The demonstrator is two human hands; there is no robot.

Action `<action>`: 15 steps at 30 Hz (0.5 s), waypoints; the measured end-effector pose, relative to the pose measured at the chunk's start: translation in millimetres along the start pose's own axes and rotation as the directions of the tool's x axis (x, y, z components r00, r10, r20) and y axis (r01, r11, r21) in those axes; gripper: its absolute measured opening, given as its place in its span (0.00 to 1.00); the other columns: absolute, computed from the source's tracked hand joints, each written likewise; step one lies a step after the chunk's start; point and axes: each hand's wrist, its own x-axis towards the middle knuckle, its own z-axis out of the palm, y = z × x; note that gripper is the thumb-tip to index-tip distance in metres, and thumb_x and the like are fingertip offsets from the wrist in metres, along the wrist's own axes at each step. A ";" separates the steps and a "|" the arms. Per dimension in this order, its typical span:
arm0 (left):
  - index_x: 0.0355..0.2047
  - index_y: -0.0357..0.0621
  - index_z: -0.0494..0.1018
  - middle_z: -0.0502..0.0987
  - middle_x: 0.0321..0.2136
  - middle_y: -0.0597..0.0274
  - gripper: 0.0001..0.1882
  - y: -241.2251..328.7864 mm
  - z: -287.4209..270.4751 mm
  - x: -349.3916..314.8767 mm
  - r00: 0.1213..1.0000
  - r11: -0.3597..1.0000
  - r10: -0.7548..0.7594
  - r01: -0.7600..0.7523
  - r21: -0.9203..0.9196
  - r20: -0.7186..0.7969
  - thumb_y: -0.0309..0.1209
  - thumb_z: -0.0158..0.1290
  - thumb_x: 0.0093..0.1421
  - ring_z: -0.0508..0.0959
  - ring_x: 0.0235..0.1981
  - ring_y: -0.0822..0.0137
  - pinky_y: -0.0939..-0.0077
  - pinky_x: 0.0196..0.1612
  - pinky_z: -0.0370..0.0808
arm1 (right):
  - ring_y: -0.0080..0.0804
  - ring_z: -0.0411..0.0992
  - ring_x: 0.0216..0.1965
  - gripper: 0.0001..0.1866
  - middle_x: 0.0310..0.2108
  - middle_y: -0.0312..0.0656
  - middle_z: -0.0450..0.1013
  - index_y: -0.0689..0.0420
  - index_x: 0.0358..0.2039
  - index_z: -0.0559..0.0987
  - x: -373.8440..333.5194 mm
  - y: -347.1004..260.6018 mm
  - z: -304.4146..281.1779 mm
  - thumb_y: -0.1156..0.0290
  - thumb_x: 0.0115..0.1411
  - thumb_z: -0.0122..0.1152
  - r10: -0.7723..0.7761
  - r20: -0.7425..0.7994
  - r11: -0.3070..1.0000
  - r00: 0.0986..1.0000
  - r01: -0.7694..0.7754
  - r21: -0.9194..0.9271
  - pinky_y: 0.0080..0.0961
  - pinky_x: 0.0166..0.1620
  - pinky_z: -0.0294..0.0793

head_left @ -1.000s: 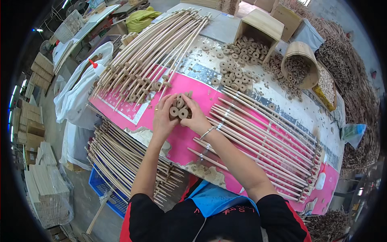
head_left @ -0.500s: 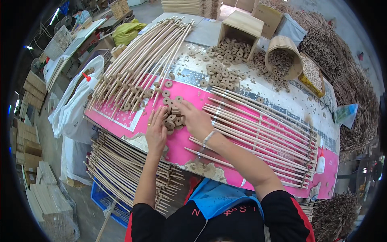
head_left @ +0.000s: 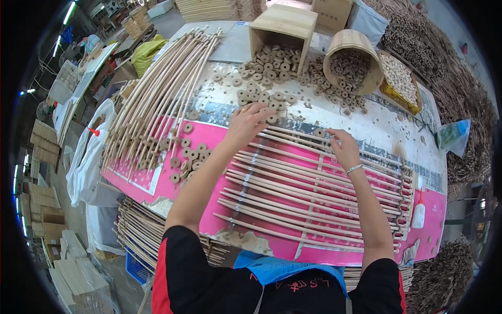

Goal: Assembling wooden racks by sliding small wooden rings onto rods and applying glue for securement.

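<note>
My left hand [head_left: 248,123] reaches over the near edge of a heap of wooden discs with center holes [head_left: 254,95], its fingers stretched out and touching the closest ones. Farther right, my right hand [head_left: 345,150] hovers above the row of wooden rods [head_left: 293,180], thumb and fingers apart. Just left of its fingertips a single wooden disc [head_left: 319,132] lies by the farthest rods. The rods lie side by side across a pink sheet [head_left: 209,206], with small knobbed pieces along their right ends. Another small pile of discs [head_left: 194,155] sits left of my left forearm.
A bundle of rods fitted with discs [head_left: 162,94] covers the table's left side. Behind lie a tipped wooden box [head_left: 285,26] and a tipped wooden bucket [head_left: 351,44], both spilling pieces. A yellow crate [head_left: 400,97] and a white glue bottle [head_left: 419,213] are at the right.
Both hands have left the small disc pile on the pink sheet. My left hand has gone farther away to the larger heap, my right hand rightward over the rods. The view has shifted slightly.
</note>
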 end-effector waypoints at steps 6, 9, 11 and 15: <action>0.43 0.67 0.85 0.74 0.55 0.73 0.11 -32.1 28.9 52.3 0.964 0.994 0.107 -0.098 -0.048 0.242 0.38 0.61 0.60 0.71 0.60 0.61 0.48 0.64 0.64 | 0.48 0.75 0.48 0.15 0.45 0.45 0.80 0.55 0.48 0.83 -10.0 35.3 -26.9 0.75 0.61 0.61 -0.010 0.000 1.000 1.000 0.010 0.016 0.40 0.53 0.74; 0.38 0.61 0.84 0.75 0.53 0.71 0.07 -54.4 31.5 57.8 0.980 0.989 0.135 -0.142 0.037 0.146 0.40 0.61 0.60 0.73 0.58 0.59 0.53 0.60 0.66 | 0.46 0.75 0.47 0.13 0.44 0.44 0.80 0.56 0.46 0.84 -11.1 54.0 -35.3 0.76 0.60 0.61 -0.015 0.014 1.000 1.000 0.016 -0.024 0.39 0.53 0.74; 0.39 0.61 0.84 0.76 0.52 0.71 0.08 -57.6 34.2 63.1 0.982 0.991 0.128 -0.133 0.028 0.137 0.41 0.61 0.60 0.74 0.56 0.58 0.55 0.58 0.66 | 0.46 0.75 0.46 0.13 0.43 0.44 0.80 0.56 0.46 0.84 -11.4 64.6 -37.2 0.76 0.60 0.61 -0.027 0.008 0.999 1.000 0.027 -0.026 0.39 0.53 0.74; 0.41 0.58 0.82 0.75 0.56 0.67 0.12 -39.3 36.0 63.3 0.970 0.988 0.153 -0.150 -0.031 0.187 0.43 0.63 0.58 0.74 0.58 0.57 0.54 0.62 0.65 | 0.44 0.74 0.45 0.12 0.40 0.43 0.79 0.56 0.44 0.85 -4.5 65.4 -41.1 0.75 0.60 0.63 -0.011 0.048 1.000 0.999 0.011 0.008 0.38 0.51 0.74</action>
